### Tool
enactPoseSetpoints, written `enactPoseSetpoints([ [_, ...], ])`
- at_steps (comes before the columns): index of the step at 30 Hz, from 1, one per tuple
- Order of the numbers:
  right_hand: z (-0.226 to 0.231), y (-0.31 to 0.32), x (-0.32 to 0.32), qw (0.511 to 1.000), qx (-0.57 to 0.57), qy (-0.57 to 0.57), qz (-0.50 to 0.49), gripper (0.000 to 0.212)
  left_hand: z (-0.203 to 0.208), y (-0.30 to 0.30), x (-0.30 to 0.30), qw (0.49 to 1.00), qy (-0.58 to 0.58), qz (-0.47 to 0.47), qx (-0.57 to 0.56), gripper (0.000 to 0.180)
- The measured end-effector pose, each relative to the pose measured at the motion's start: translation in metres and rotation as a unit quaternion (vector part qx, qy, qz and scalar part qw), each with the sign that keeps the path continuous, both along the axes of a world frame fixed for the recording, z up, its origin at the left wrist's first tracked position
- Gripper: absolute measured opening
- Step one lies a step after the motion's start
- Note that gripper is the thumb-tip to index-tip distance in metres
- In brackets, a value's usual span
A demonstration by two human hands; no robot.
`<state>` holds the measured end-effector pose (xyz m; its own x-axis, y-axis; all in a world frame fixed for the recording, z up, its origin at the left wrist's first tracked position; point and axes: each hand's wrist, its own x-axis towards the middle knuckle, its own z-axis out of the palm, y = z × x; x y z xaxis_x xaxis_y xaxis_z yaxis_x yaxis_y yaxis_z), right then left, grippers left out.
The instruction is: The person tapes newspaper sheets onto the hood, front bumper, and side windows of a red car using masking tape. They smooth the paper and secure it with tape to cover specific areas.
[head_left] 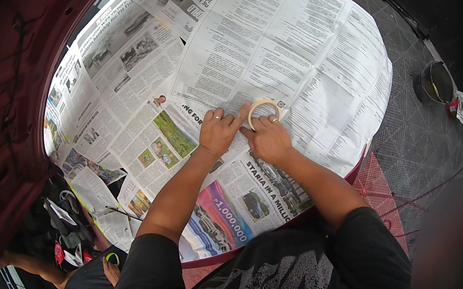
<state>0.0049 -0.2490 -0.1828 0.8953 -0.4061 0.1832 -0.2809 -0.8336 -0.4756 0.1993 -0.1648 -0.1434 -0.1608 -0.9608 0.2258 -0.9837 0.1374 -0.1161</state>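
Note:
My right hand (270,141) grips a roll of cream masking tape (252,111), with its fingers at the lower side of the ring. The roll rests over the newspaper sheets (228,53), close to a seam between a text-filled sheet and a sheet with colour photos (177,134). Just left of the roll, my left hand (220,133) lies on the paper. Its index finger is stretched toward the roll while the other fingers bend a little. Whether a strip of tape lies under that finger, I cannot tell.
Newspaper covers a large rounded panel with a dark red edge (354,171). A raised dark red panel (21,93) borders the left. On the grey tiled floor at right stands a black bucket (433,82). Another person's hand (111,271) shows at lower left, near bags (70,228).

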Motion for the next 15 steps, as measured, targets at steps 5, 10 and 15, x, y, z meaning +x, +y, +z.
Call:
enactPoseSetpoints([
  [5,0.001,-0.002,-0.002,1.000,0.005,0.015,0.000,0.034,0.010,-0.010,0.013,0.998,-0.049,0.031,-0.024,0.079],
  [10,0.001,-0.002,-0.008,1.000,0.010,0.012,0.003,0.033,0.022,-0.006,0.009,0.997,-0.012,0.069,-0.014,0.069],
  [15,0.000,-0.001,-0.005,0.999,-0.013,-0.034,0.022,0.039,0.020,0.033,0.008,0.946,0.095,0.291,-0.108,0.052],
])
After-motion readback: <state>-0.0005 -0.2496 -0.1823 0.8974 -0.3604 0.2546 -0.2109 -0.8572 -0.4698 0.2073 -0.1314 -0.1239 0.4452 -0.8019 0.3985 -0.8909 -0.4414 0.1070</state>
